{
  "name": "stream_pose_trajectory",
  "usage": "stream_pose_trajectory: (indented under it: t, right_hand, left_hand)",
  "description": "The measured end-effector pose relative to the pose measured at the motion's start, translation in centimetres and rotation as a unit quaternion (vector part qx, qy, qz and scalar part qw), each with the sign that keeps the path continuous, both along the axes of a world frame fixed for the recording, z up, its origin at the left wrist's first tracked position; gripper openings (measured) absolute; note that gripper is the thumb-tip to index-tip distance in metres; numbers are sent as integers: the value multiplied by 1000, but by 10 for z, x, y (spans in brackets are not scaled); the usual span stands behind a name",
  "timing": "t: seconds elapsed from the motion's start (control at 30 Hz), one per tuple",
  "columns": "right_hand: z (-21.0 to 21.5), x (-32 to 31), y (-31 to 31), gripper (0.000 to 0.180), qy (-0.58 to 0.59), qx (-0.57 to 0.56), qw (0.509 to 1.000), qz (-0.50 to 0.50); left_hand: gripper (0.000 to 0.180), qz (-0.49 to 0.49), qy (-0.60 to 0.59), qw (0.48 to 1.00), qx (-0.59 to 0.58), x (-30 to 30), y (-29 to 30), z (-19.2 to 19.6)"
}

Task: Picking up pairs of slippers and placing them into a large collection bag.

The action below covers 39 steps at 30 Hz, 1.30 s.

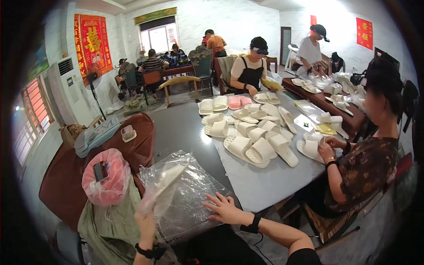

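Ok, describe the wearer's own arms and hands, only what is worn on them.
Both forearms are bare, with no sleeves or gloves in view. The left hand has a black band at its wrist, and the right hand has a black wristband too, with a thin dark cable trailing from it.

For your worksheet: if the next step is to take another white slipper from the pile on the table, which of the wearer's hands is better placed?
Probably the right hand: it lies open on the clear plastic bags, on the side nearer the white slippers. The left hand is raised, gripping a bagged slipper, farther from the pile.
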State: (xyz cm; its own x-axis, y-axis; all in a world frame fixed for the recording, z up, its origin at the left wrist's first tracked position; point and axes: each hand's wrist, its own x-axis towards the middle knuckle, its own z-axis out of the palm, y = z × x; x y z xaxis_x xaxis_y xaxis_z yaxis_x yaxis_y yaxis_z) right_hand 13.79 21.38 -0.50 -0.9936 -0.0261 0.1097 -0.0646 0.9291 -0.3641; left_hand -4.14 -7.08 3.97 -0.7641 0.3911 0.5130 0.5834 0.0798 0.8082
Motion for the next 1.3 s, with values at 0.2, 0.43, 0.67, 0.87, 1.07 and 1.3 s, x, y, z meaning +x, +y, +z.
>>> stream_pose_trajectory:
  t: [0.2, 0.43, 0.67, 0.87, 1.07, 1.3]
  right_hand:
    - [-23, 8, 8, 64, 55, 76, 996, -2]
    - [-16, -5, -1, 69, 110, 40, 993, 8]
    - [-4, 8, 11, 58, 154, 19, 988, -23]
    - [-15, 2, 5, 52, 133, 15, 991, 0]
    - [-17, 11, 16, 51, 127, 15, 992, -8]
    - [-11, 6, 8, 52, 104, 31, 994, -8]
  left_hand:
    - [33, 71, -247, 948, 187, 37, -72, 24]
    - [33, 161, -249, 910, 291, 110, -153, 52]
    - [30, 358, -138, 885, 264, 135, -250, 92]
    - [22, 410, -256, 869, 109, 154, -296, 40]
    - [26, 279, -431, 848, 132, 98, -271, -56]
    - [21, 279, -553, 775, 122, 32, -268, -132]
